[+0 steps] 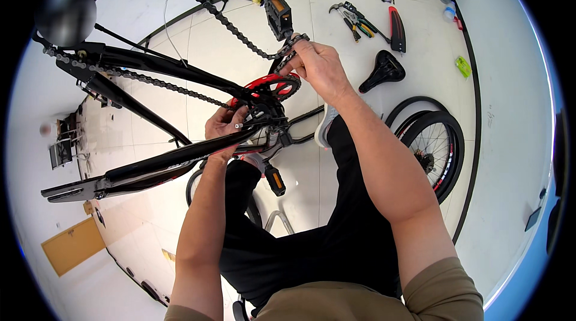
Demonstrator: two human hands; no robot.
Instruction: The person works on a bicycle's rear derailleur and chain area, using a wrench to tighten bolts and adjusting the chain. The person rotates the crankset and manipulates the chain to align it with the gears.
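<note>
Between my hands is a black bicycle frame [180, 75] with a red-rimmed chainring [259, 83]. A dark bicycle chain [207, 6] loops down from the upper left, and its upper run reaches my right hand [322, 70]. There, thumb and fingers pinch the chain just above the chainring, beside a pedal [278, 15] with orange reflectors. My left hand [223, 124] is closed at the chainring's lower left side, where the chain's lower run meets the fingers. Frame tubes and the crank area partly hide those fingertips. A second pedal [275, 180] hangs below the frame.
On the pale tiled floor lie a black saddle [384, 70], a red and black mudguard [396, 30], and pliers and other hand tools [354, 20]. Bicycle wheels [441, 147] rest to the right of my legs. A light green packet [462, 66] lies by the dark floor border.
</note>
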